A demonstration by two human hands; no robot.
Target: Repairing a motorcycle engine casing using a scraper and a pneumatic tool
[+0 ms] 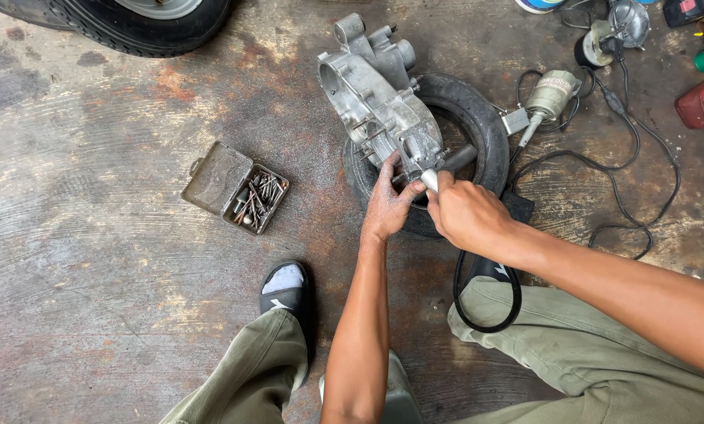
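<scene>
Head view looks down on a stained concrete floor (93, 235) where a grey metal engine casing (375, 98) rests tilted on a small black tyre (477, 118), far of the person's knees. The left hand (387, 206) presses its spread fingers against the casing's near edge, gripping nothing. The right hand (466, 213) is clenched around a silver-tipped rotary tool handpiece (430, 179), whose tip touches the casing beside the left fingers. A black flexible shaft (485, 314) loops from the handpiece over the right leg. To the left lies an open metal tin of bits (250, 196). On the far right sit a small motor unit (552, 94) and black cables (634, 157). A larger tyre (144, 27) shows at the far left.
</scene>
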